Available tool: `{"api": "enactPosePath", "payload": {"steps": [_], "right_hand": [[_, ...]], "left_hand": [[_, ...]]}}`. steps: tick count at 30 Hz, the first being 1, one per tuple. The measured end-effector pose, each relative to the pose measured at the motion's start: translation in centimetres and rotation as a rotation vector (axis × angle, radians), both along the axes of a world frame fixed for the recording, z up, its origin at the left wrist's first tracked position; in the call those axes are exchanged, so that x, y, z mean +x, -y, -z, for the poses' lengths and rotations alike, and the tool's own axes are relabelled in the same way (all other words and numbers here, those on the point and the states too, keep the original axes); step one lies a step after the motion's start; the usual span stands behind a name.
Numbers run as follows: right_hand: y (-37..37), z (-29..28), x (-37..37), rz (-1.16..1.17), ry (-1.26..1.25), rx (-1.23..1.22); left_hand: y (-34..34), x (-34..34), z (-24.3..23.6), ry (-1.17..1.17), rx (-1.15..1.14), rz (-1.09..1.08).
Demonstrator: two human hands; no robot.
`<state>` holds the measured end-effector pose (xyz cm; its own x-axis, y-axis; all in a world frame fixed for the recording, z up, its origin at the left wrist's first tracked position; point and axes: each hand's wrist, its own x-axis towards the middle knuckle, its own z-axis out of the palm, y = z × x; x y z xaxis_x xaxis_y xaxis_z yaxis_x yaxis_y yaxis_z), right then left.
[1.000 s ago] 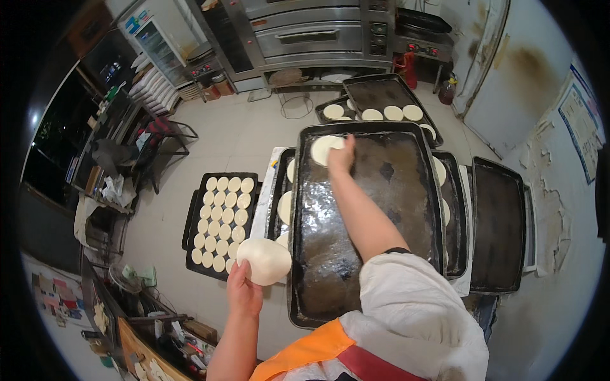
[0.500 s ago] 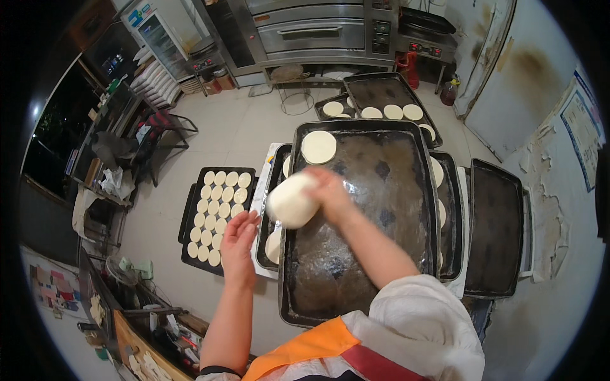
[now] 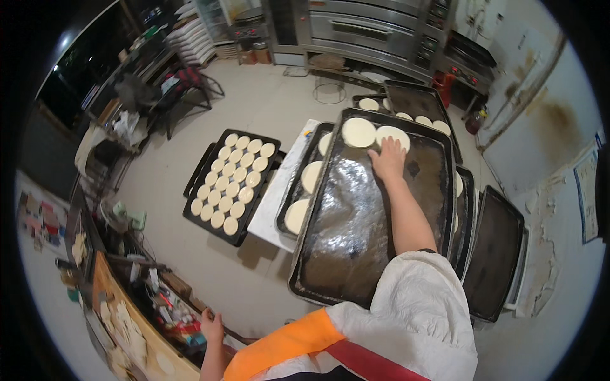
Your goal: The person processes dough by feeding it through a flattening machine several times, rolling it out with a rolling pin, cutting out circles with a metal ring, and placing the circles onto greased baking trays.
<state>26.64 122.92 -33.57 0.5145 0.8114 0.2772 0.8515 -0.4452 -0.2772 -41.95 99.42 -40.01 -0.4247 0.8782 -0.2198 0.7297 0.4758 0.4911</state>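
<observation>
My right hand (image 3: 390,164) reaches to the far side of a large black baking tray (image 3: 340,244). Its spread fingers lie flat on a pale dough round (image 3: 387,131). To the left of that round, close beside it, lies another dough round (image 3: 359,133) of similar size. The rest of this tray is bare, dark and shiny. Low at the left, near the wooden worktable, my left hand (image 3: 212,327) hangs with its fingers loosely bent and apart. No object shows in it.
Under the tray are more trays with dough rounds (image 3: 297,216) on a white table (image 3: 277,219). A tray of small dough discs (image 3: 232,173) stands to the left. Dough pieces lie on the wooden worktable (image 3: 105,279). Behind are a steel oven (image 3: 362,35) and an empty tray (image 3: 489,254) at right.
The dough round my right hand was carrying now lies on the tray beside the first. My left hand has moved away from the tray toward the lower left. The view has shifted.
</observation>
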Motion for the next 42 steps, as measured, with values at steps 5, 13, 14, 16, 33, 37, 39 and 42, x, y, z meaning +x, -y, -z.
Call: {"api": "enactPosePath", "payload": {"steps": [5, 13, 14, 16, 33, 37, 39, 42], "right_hand": [[1.1, -3.5, -11.7, -0.315, -0.405, 0.038], [13.1, -2.5, -39.8, -1.074, -0.402, 0.151], [14.4, -2.2, -43.9, -1.154, -0.553, 0.061], [18.4, -2.9, -50.1, -1.292, -0.534, -0.080], [31.5, -3.7, -70.5, -1.632, -0.954, -0.969], [27.2, -2.1, -63.1, -1.315, -0.796, -0.918], [25.2, -2.6, -59.1, -1.362, -0.792, -0.821], [23.0, -0.5, -46.0, -1.001, -0.755, -0.581]], "left_hand": [[17.8, -12.9, 2.0, -0.759, -0.177, -0.542], [28.7, -17.4, 2.3, -0.654, -0.231, -0.790], [31.4, -17.1, 3.8, -0.814, -0.123, -0.820], [33.6, -17.0, 0.6, -0.644, 0.049, -0.744], [23.1, -21.9, -11.5, 0.784, 0.499, -0.366], [20.1, -38.6, 6.1, -0.242, 0.181, -0.477], [29.4, -52.9, 9.2, -0.859, -0.328, -0.110], [16.8, -46.0, 9.7, -0.318, -0.078, -0.543]]}}
